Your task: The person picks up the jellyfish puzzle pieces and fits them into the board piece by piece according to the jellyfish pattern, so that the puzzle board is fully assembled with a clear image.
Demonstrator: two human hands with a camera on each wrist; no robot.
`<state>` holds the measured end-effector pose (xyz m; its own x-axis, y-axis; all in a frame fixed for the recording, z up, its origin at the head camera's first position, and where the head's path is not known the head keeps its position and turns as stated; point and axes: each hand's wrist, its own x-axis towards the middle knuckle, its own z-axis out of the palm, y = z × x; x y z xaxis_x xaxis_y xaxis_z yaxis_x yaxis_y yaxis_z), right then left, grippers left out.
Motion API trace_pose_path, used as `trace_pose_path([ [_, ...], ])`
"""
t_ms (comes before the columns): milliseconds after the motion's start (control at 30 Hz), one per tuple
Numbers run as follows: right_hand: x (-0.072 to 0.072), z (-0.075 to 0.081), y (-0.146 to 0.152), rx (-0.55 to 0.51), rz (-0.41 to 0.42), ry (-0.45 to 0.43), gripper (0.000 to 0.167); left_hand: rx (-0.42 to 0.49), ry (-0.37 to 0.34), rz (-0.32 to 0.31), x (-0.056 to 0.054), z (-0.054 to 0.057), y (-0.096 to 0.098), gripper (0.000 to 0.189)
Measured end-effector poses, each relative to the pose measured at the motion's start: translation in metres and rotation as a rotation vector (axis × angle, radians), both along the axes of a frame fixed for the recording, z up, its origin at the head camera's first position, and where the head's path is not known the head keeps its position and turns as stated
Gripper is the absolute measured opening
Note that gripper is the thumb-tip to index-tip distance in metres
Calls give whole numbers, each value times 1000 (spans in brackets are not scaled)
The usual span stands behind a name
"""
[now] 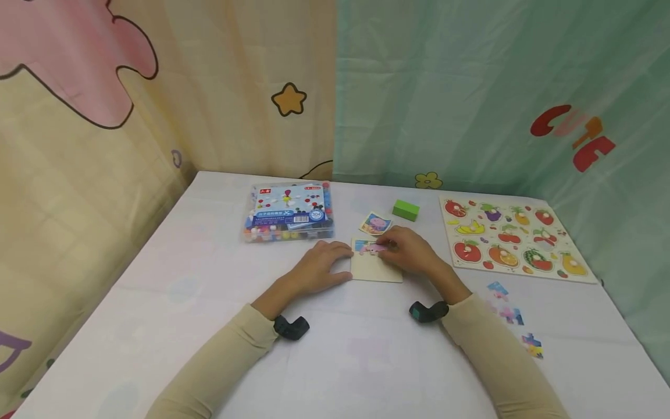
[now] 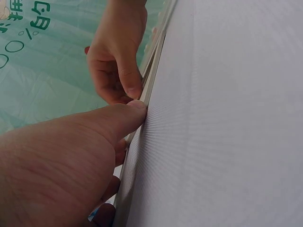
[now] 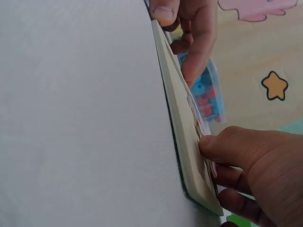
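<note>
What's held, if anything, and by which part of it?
The right grip appears to pinch a puzzle piece near its right end; exact contact is partly hidden. The left grip touches the left edge of the board.

Puzzle board [image 1: 376,271], pale: upper right part hidden beneath the right hand [image 1: 410,250]. Plastic box [image 1: 290,210]: smallest label print illegible. Sleeves [image 1: 222,361], two: cut off by the head view's lower edge.
</note>
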<state>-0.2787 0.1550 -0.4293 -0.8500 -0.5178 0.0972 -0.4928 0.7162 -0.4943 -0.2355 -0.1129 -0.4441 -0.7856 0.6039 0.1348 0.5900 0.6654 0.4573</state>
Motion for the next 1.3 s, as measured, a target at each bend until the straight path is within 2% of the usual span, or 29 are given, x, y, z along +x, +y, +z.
trace_pose_path([
  [767, 4, -4, -9, 22, -62, 19, 31, 1, 12, 2, 0, -2, -4, 51],
  [1167, 3, -6, -4, -49, 16, 40, 26, 9, -7, 8, 1, -2, -2, 51],
  [1300, 3, -6, -3, -52, 17, 42, 24, 10, -10, 8, 0, -1, -1, 51],
])
